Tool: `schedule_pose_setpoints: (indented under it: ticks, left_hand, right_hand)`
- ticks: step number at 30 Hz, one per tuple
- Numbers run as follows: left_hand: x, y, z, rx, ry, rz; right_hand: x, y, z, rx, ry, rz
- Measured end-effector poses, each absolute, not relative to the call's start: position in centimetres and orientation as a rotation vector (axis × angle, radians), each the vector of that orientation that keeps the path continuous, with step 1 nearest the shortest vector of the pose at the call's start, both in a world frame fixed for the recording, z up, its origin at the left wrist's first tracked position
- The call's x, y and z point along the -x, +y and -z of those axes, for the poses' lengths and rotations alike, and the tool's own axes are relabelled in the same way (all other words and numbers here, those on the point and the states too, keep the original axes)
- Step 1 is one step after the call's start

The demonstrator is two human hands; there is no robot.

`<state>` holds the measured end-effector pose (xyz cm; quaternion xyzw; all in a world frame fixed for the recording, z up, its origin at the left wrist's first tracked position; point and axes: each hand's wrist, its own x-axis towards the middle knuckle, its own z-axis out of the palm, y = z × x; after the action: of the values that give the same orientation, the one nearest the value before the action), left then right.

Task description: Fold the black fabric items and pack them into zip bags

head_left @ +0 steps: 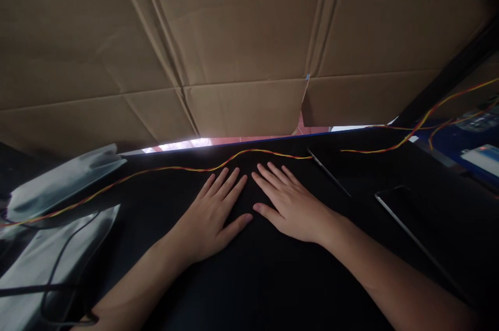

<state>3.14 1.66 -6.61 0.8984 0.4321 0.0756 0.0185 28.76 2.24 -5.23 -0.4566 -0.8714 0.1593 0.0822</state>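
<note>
My left hand [214, 216] lies flat, palm down, on the black tabletop [249, 289], its fingers spread. Beside it my right hand [286, 203] rests the same way, and a narrow gap parts the two thumbs. Neither hand holds anything. Just beyond the fingertips runs a twisted red and yellow wire [249, 151]. To the right of my right hand lies a dark, flat device like a phone [331, 167], and the wire passes by its far end. A larger dark slab with a shiny edge [417, 237], perhaps a tablet, sits further right.
Brown cardboard [241, 35] hangs across the far edge. On the left lie a pale plastic pouch [66, 183], another pale packet [58, 253] and a thin black cable [49, 294]. At far right a white box with a small red light [483, 157] sits on something blue.
</note>
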Motion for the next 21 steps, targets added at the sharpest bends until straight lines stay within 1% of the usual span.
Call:
schedule_pose_setpoints:
  ticks: [8, 21]
  left_hand:
    - [-3.35, 1.66, 6.36, -2.759, 1.333, -0.226]
    - [-3.84, 1.77, 6.10, -2.731, 1.334, -0.243]
  right_hand:
    - [-28.82, 2.08, 5.27, 1.339, -2.535, -0.483]
    - [-28.78, 2.15, 5.18, 1.371, -2.596, -0.471]
